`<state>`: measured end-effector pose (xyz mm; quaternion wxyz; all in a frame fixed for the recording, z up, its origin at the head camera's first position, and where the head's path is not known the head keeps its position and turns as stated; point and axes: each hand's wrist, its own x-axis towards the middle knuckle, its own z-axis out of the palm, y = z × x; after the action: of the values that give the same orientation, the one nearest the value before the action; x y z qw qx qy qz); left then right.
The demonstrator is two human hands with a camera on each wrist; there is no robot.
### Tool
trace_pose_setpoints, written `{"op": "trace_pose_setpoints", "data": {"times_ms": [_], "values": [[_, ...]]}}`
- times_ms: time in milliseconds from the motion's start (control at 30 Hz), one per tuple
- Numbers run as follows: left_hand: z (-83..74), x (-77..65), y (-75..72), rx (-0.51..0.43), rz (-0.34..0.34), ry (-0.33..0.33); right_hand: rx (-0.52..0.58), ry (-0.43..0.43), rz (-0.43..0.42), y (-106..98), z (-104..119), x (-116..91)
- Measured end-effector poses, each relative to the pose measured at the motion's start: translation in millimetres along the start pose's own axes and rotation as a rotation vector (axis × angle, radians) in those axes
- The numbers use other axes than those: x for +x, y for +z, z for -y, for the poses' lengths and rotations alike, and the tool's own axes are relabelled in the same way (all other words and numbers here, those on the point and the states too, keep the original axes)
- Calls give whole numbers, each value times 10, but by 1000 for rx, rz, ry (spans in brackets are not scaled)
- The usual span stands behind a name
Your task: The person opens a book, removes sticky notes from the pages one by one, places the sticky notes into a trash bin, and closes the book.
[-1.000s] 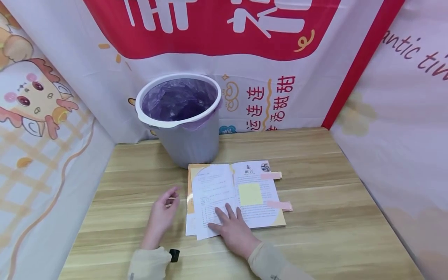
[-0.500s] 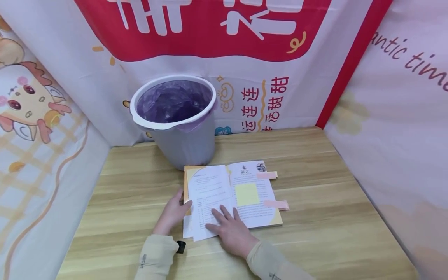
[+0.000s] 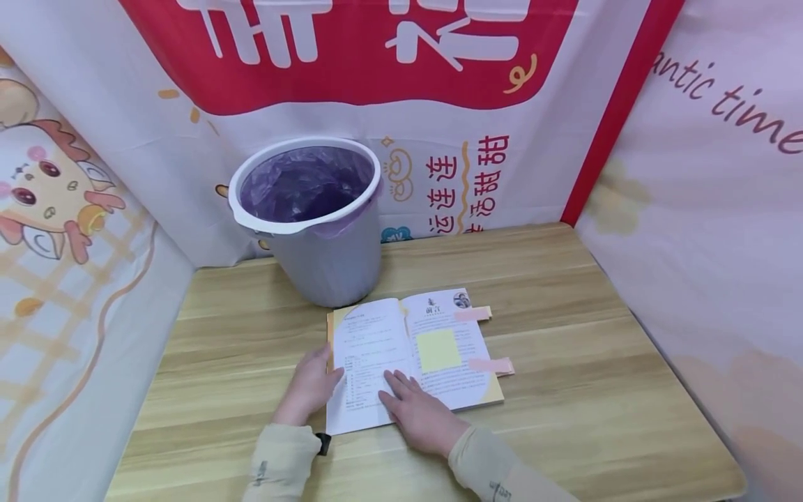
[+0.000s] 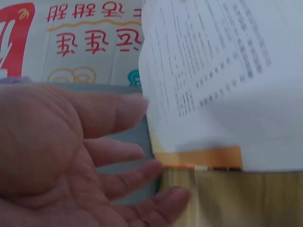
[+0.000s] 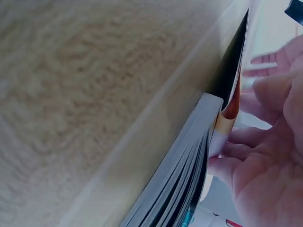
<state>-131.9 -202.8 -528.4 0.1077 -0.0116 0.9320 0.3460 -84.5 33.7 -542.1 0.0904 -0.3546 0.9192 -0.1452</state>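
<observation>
Book (image 3: 401, 345) lay open near the middle of the table (image 3: 602, 376), a yellow sticky note (image 3: 438, 351) on its right page and two pink strips (image 3: 491, 366) jutting past its right edge. The right hand (image 3: 426, 418) rested on the lower left page, fingers loosely extended, gripping nothing. The left hand (image 3: 309, 385) was at the page's left edge, its fingers apart and nearly straight, holding nothing; whether the thumb touched the paper could not be told. A black band (image 3: 323, 444) circled that wrist. Just beyond the book's far left corner, a grey bin (image 3: 326, 268) with a purple liner (image 3: 307, 185) blocked the way to the table's far edge. Printed cloth (image 3: 351, 87) hung behind it.
</observation>
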Motion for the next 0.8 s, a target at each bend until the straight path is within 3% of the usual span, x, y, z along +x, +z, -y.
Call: {"op": "trace_pose_setpoints", "data": {"times_ms": [100, 167, 267, 367, 467, 600, 800], "values": [[-131, 58, 42, 44, -1, 114, -13, -4, 12, 4, -17, 8], [-210, 89, 78, 65, 40, 187, -43, -14, 12, 17, -29, 18], [-289, 110, 137, 101, 129, 236, -90, -36, 5, 34, -40, 36], [-309, 99, 204, 134, 184, 215, -90, -57, 2, 43, -48, 47], [-321, 78, 266, 155, 209, 176, -14, -53, -1, 5, -78, 51], [-351, 65, 338, 165, 215, 164, 94, -18, 0, -136, -156, 35], [-359, 71, 408, 147, 200, 141, 125, 20, -48, -426, -314, -12]]}}
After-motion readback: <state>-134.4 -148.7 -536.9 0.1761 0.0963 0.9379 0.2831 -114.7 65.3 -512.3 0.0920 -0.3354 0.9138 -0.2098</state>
